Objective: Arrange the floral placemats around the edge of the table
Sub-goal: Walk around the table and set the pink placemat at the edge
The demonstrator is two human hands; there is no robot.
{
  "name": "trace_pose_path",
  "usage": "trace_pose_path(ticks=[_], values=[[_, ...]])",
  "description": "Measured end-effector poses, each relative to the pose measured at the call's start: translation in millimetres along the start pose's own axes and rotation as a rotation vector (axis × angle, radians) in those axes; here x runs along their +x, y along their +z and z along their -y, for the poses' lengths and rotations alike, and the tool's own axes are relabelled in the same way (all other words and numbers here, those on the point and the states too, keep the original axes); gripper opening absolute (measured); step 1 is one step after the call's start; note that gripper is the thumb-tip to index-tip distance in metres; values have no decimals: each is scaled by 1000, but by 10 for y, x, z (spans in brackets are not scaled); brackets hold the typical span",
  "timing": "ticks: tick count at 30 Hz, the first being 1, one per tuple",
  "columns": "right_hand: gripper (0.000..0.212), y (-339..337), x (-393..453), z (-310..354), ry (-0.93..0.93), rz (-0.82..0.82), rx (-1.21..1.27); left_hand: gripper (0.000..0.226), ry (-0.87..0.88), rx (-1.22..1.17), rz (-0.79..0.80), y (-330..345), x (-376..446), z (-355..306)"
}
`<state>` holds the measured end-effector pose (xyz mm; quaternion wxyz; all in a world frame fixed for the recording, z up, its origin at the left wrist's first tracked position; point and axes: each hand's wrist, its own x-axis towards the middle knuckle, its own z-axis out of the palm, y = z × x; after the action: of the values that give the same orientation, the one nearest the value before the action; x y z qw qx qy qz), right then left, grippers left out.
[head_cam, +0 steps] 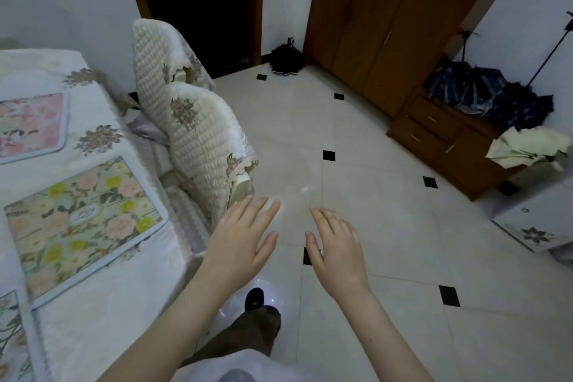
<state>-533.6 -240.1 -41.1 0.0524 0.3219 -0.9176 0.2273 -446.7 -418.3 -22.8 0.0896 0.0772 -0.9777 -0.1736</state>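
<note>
The table [102,313] with a pale embroidered cloth fills the left side. Three floral placemats lie along its near edge: a green one with yellow and pink flowers [83,223], a pink one [29,125] behind it, and part of another [12,341] at the lower left corner. My left hand [240,246] is out over the floor just right of the table edge, fingers spread, holding nothing. My right hand [336,253] hovers beside it, also open and empty. Neither hand touches a placemat.
Two chairs with quilted cream covers [204,146] stand against the table's right side. A wooden wardrobe [384,34] and low drawers [440,139] with folded umbrellas [486,96] line the far right. A dark doorway [198,6] is ahead. My shoe [255,299] is on the tiled floor.
</note>
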Motion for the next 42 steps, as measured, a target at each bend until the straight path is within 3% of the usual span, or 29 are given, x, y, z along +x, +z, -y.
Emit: trace_pose_path(ticks=[7, 14, 23, 32, 42], values=[[45, 298, 1196, -401, 30, 99, -88, 54, 22, 21, 63, 236, 1275, 378], [47, 317, 2465, -583, 29, 79, -148, 55, 66, 17, 56, 119, 2607, 750], [47, 594, 3648, -921, 4, 176, -84, 53, -19, 11, 57, 328, 3558, 1108], [48, 1049, 5399, -1363, -230, 334, 9, 53, -332, 97, -11, 533, 4714, 1476], [47, 1306, 7018, -1166, -651, 450, 102, 51, -739, 164, -176, 283, 5483, 1716]])
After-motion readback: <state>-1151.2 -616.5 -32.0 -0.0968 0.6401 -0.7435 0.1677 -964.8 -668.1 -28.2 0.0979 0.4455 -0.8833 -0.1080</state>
